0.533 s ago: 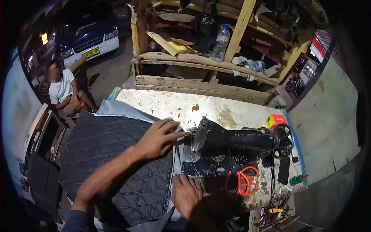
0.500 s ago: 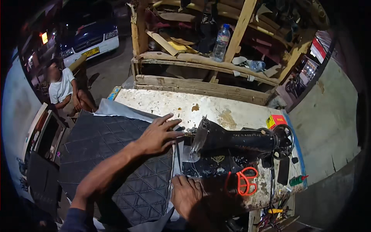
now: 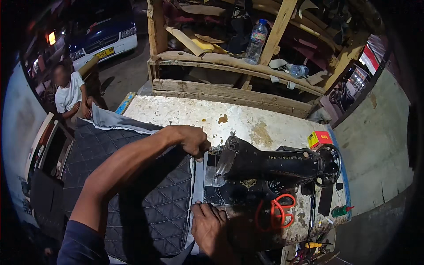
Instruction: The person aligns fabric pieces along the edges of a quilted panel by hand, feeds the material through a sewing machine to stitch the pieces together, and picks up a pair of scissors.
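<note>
The black metal sewing machine [image 3: 278, 163] stands on a worn, pale-topped bench [image 3: 176, 110] and serves as reference. The workpiece, a black diamond-quilted fabric panel [image 3: 154, 212], lies to the left of the sewing machine. A smooth grey fabric strip [image 3: 199, 176] runs along the panel's right edge, beside the machine's needle end.

The left hand [image 3: 194, 140] is at the far end of that edge, left of the machine's head. Its fingers are curled in, thumb side down at the strip; from where I stand, I cannot tell whether cloth is pinched between them.

The right hand [image 3: 208, 226] rests at the edge on the near-left side of the machine, fingers together and slightly bent, touching the strip. I cannot tell whether they grip it.

Orange-handled scissors [image 3: 282, 210] lie on the near side of the machine. A small green bottle with a red tip [image 3: 342, 211] lies to its near right. A red-and-yellow cardboard box [image 3: 319, 139] sits behind its handwheel end.
</note>
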Motion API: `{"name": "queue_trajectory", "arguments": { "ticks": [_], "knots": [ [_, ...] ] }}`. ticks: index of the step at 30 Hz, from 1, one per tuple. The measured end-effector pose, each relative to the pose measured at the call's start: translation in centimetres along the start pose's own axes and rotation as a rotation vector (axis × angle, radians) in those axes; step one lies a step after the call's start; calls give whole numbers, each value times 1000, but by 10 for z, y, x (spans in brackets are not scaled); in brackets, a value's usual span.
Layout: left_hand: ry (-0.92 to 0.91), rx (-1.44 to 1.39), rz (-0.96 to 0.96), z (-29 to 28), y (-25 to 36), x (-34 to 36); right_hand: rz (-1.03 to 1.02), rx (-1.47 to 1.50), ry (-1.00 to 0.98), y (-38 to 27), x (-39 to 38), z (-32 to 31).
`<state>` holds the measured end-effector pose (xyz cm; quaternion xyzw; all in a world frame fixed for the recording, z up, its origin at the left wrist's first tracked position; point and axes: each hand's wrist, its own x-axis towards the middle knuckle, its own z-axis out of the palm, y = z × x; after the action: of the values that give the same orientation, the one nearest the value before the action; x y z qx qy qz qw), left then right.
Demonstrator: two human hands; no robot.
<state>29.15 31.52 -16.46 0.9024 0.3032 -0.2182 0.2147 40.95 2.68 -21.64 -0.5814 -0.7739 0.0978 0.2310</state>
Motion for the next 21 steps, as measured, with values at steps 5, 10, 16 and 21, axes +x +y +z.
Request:
{"name": "queue_trajectory", "arguments": {
  "ticks": [5,10,16,21],
  "knots": [
    [28,-72,-49,7,-11,12,36,55,-5,2,7,0],
    [-59,-164,-47,-3,-10,16,157,-28,-57,-5,25,5],
    [-45,-38,-24,8,-15,21,171,-20,-96,-5,44,5],
    [51,-67,-76,16,-6,6,125,11,-36,8,45,8]
  ]
}}
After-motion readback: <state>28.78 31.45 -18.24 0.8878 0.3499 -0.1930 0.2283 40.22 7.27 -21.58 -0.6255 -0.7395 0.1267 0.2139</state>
